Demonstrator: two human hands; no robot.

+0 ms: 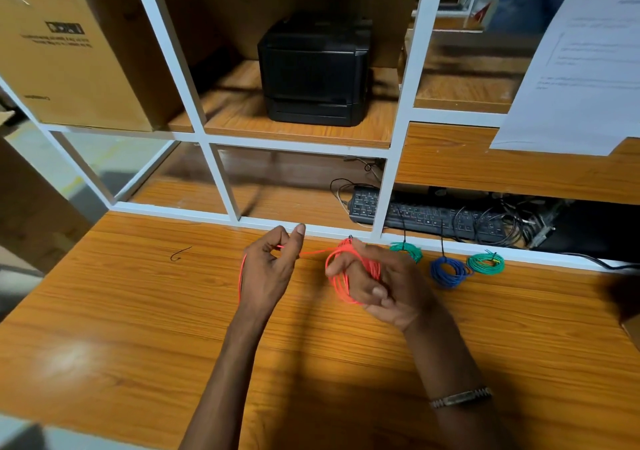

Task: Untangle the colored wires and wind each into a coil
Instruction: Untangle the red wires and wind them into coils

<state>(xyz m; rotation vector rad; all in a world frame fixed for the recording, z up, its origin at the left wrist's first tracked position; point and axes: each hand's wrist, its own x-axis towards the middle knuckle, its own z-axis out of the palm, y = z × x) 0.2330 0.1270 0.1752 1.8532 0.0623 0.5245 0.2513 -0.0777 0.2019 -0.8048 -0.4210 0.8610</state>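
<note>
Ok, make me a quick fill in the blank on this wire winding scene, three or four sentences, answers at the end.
1. The right hand holds a coil of ____ wire.
2. The left hand pinches the loose end of the ____ wire.
3. On the table, the coil between the two green coils is ____.
4. The black printer sits on the ____.

Answers: red; red; blue; shelf
</note>
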